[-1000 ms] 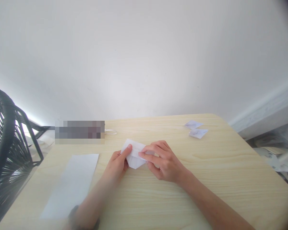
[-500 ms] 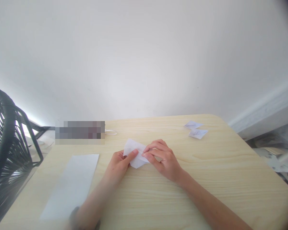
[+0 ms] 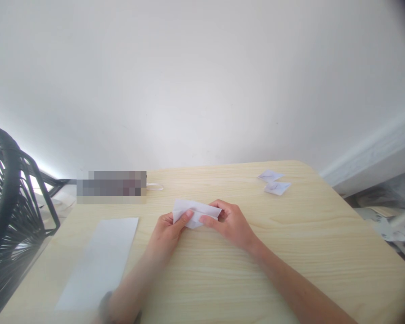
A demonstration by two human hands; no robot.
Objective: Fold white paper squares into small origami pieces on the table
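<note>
A small piece of folded white paper (image 3: 197, 209) is held between my two hands above the middle of the table. My left hand (image 3: 168, 229) grips its left end, thumb on top and fingers underneath. At the right end, my right hand (image 3: 231, 222) pinches it with the thumb in front and the other fingers behind, partly hidden by the paper. Creases run across the paper's face. Two small folded paper pieces, one (image 3: 270, 175) just behind the other (image 3: 277, 188), lie at the back right.
A larger white sheet (image 3: 101, 256) lies on the wooden table (image 3: 202, 279) at the left. Behind it is a blurred-out object (image 3: 111, 184) with a white loop (image 3: 155, 186) beside it. A dark woven chair (image 3: 6, 202) stands at the left, and a white wall (image 3: 202, 90) rises behind.
My right hand has shifted its hold, its fingers going from the paper's front to behind its right end. The paper now looks flatter and wider, its lower flap showing less.
</note>
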